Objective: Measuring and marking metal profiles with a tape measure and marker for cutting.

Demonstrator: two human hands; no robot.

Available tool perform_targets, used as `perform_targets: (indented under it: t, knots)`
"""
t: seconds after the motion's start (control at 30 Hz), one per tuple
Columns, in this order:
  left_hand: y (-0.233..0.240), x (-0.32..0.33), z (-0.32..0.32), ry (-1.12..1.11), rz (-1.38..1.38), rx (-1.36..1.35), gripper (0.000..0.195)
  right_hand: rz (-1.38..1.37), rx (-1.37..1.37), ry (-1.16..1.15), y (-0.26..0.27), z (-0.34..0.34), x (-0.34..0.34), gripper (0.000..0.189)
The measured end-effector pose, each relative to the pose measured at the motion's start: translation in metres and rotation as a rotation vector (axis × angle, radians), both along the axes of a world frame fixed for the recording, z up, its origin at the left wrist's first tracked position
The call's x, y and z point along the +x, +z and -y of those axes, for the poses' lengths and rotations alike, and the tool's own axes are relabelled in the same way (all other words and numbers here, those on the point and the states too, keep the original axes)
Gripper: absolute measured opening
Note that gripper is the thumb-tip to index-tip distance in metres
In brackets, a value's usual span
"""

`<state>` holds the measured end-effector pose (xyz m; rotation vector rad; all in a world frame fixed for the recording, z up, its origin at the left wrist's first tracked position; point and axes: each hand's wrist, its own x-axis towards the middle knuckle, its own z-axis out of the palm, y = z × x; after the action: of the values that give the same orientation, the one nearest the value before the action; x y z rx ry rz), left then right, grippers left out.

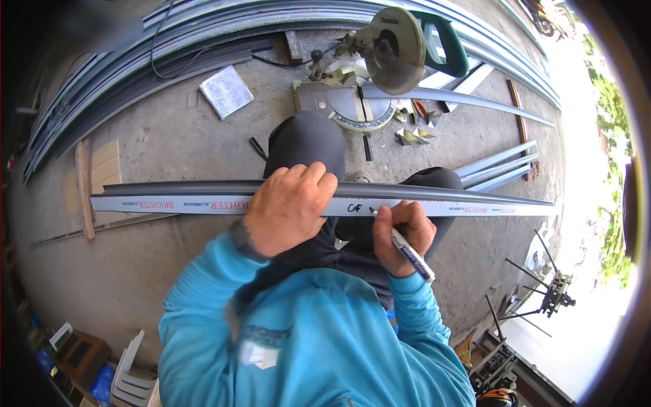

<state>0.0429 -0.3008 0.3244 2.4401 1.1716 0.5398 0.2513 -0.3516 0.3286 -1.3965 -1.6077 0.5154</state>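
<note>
Across my knees lies a long dark grey aluminum profile, its near face covered by a white printed protective film. My left hand is clamped over the profile left of its middle, fingers curled across the top edge. In my right hand is a white marker pen, its dark tip touching or just above the film. Short black handwriting stands on the film between the two hands. Part of the profile is hidden under my left hand.
A Makita miter saw stands on the concrete floor beyond my knees, with a pale profile on its base. Long profiles are stacked behind. Nearby lie a written notepad, metal offcuts and wooden strips. Plastic chairs are lower left.
</note>
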Motion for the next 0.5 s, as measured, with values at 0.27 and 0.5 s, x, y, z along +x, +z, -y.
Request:
perform_targets:
  t: [0.27, 0.5]
  knots:
    - [0.001, 0.0, -0.002, -0.012, -0.008, -0.026, 0.027, 0.031, -0.011, 0.024, -0.001, 0.001, 0.02, 0.027]
    - [0.003, -0.001, -0.002, -0.013, -0.002, -0.033, 0.026, -0.031, -0.042, 0.016, -0.001, 0.008, 0.02, 0.025]
